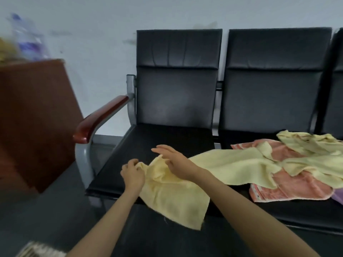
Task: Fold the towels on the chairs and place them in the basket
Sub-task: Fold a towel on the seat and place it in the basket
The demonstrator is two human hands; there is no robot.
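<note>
- You face a row of black chairs against the far wall; the left chair has a bare backrest, and the right chair carries a heap of cloth on its seat
- A brown wooden cabinet stands to the left of the row, blurred
- The yellow towel you are handling lies unfolded across the left seat; its near corner hangs over the seat's front edge, and its far end runs right onto the heap
- A pink towel is spread on the right seat, partly under the yellow one
- A crumpled yellow towel sits on the far side of the pink one
- A red-brown armrest juts from the left chair's grey frame
- Your right hand rests on the towel's bunched left end, fingers stretched out and relaxed, gripping nothing
- Your left hand clutches the towel's left corner in curled fingers
- A sliver of purple cloth shows at the right edge
- Something woven sits on the floor near left; too blurred to identify
</note>
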